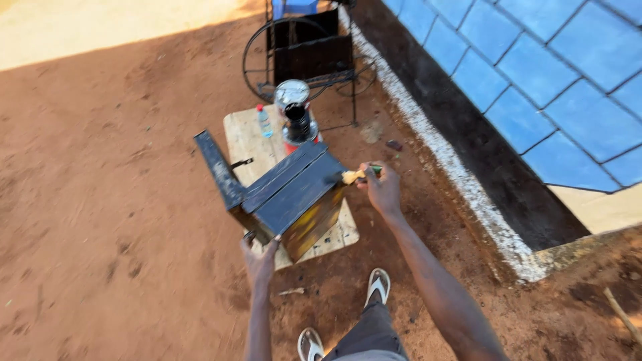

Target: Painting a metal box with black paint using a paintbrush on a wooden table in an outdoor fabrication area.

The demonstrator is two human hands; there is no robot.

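A dark metal box (pixel 294 190) with a yellowish front side rests on a wooden board (pixel 249 137) on the red dirt. Its top is painted dark, and a long dark lid or flap (pixel 217 167) sticks out at its left. My right hand (pixel 381 189) grips a paintbrush (pixel 358 174) with a green handle, its bristles touching the box's right edge. My left hand (pixel 259 257) holds the box's near lower corner.
An open paint tin (pixel 294 113) and a small plastic bottle (pixel 265 121) stand on the board's far end. A black metal frame (pixel 307 50) stands behind. A blue tiled wall (pixel 535 73) with a dark base runs along the right. My sandalled feet (pixel 378 284) are below.
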